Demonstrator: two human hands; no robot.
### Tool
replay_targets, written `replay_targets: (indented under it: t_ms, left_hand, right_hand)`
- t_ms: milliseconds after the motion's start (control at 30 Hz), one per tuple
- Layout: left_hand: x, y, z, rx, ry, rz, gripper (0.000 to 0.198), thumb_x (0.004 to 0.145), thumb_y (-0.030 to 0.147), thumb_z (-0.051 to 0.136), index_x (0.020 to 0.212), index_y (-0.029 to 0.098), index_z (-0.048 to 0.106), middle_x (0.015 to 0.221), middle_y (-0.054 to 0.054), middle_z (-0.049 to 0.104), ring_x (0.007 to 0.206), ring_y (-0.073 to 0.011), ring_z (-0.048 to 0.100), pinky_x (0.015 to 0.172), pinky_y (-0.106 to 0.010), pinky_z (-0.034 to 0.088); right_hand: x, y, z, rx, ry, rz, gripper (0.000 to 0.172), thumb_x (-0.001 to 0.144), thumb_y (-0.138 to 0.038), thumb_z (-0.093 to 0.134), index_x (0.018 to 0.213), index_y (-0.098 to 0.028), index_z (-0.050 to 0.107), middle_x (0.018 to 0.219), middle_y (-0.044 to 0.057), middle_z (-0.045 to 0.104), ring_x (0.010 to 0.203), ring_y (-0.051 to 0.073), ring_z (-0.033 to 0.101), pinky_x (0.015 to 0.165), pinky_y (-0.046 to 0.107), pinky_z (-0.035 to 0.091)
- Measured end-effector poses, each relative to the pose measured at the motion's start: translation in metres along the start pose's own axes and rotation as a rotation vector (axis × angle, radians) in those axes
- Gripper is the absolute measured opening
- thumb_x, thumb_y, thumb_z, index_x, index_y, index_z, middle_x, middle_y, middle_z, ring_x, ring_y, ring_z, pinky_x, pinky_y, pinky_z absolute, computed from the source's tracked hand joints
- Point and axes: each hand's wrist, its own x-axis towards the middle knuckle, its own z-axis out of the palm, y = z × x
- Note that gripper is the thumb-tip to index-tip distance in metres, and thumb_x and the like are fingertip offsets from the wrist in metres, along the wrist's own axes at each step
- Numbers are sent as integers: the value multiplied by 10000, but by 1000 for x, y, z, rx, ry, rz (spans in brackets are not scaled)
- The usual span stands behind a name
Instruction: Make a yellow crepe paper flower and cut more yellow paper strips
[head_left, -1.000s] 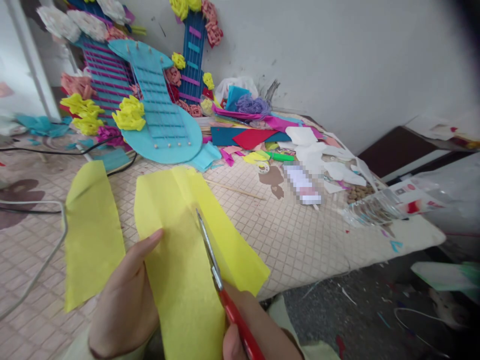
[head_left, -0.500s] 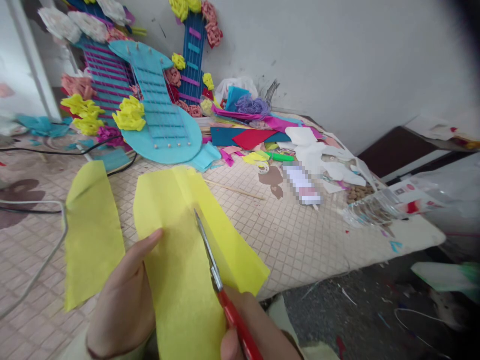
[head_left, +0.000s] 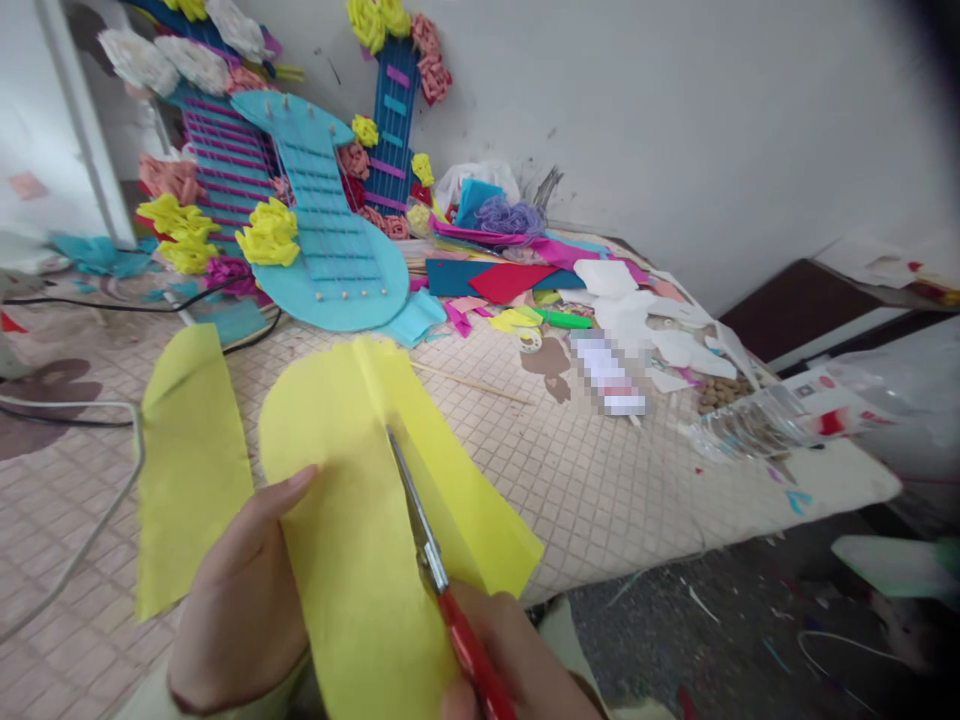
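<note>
A yellow sheet (head_left: 352,560) with a rounded top is held by my left hand (head_left: 244,590), its thumb on the front face and the other fingers hidden behind. My right hand (head_left: 502,640) grips red-handled scissors (head_left: 469,635) at the lower middle. Their blades lie along the sheet's right part, pointing up and left, with a brighter yellow strip to their right. Another yellow piece (head_left: 191,480) lies flat on the table, left of my left hand.
Blue instrument-shaped boards (head_left: 330,240) with paper flowers stand at the back left. Coloured scraps, a green marker (head_left: 562,319), a phone-like blurred item (head_left: 607,372) and a thin stick (head_left: 472,382) lie on the tiled-pattern table (head_left: 600,500). A grey cable (head_left: 112,510) runs at left.
The held sheet has shifted slightly and its top left now shows a fuller rounded outline. The scissors stay at nearly the same place on it. The view has moved a little.
</note>
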Motion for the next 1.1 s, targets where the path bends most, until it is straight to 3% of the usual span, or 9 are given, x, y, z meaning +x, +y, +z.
replay_targets:
  t_ms: [133, 233, 333, 533, 700, 867, 1100]
  left_hand:
    - [4, 7, 1, 4, -29, 98, 595, 531, 237, 790, 1103, 270, 633, 1026, -21, 716, 977, -329, 630, 797, -360, 553]
    - [3, 8, 8, 15, 83, 190, 426, 625, 232, 730, 1046, 226, 665, 939, -29, 739, 868, -290, 675, 748, -338, 567]
    - [0, 8, 11, 39, 157, 171, 314, 730, 201, 637, 1042, 202, 666, 907, -28, 745, 751, -242, 699, 698, -314, 576]
    - [1, 8, 1, 118, 30, 54, 496, 609, 262, 769, 1089, 234, 645, 878, -39, 749, 770, -272, 697, 699, -334, 577]
    - [-3, 5, 5, 108, 64, 139, 483, 605, 232, 765, 1075, 244, 654, 843, -23, 752, 867, -289, 677, 755, -349, 564]
    - [-8, 6, 7, 117, 60, 63, 534, 599, 263, 766, 1114, 219, 635, 829, -54, 752, 840, -308, 682, 719, -363, 572]
    - [-12, 7, 10, 133, 63, 83, 579, 589, 268, 770, 1146, 237, 614, 834, -45, 752, 879, -303, 672, 727, -341, 567]
  right_hand:
    - [6, 14, 1, -93, -6, -7, 379, 699, -520, 644, 744, -150, 577, 596, -6, 481, 678, 149, 515, 625, 223, 461]
    - [10, 23, 2, -93, -26, 14, 306, 775, -445, 587, 723, -144, 560, 570, -32, 420, 570, 102, 450, 542, 190, 423]
    - [12, 23, 2, -76, -64, 10, 281, 772, -414, 606, 718, -141, 568, 547, -46, 397, 505, 79, 391, 453, 166, 351]
    - [10, 15, -6, -82, -50, -6, 316, 726, -460, 648, 789, -154, 597, 588, -29, 450, 500, 86, 421, 435, 178, 328]
    - [8, 12, -6, -85, -37, -16, 348, 719, -491, 643, 835, -165, 605, 588, -20, 475, 520, 104, 467, 461, 177, 366]
    - [8, 9, -7, -90, -39, -36, 356, 726, -502, 634, 832, -163, 619, 608, -9, 510, 553, 112, 496, 508, 175, 400]
    - [4, 7, -9, -107, -55, -55, 361, 732, -489, 634, 855, -150, 614, 621, -4, 504, 547, 114, 489, 512, 190, 404]
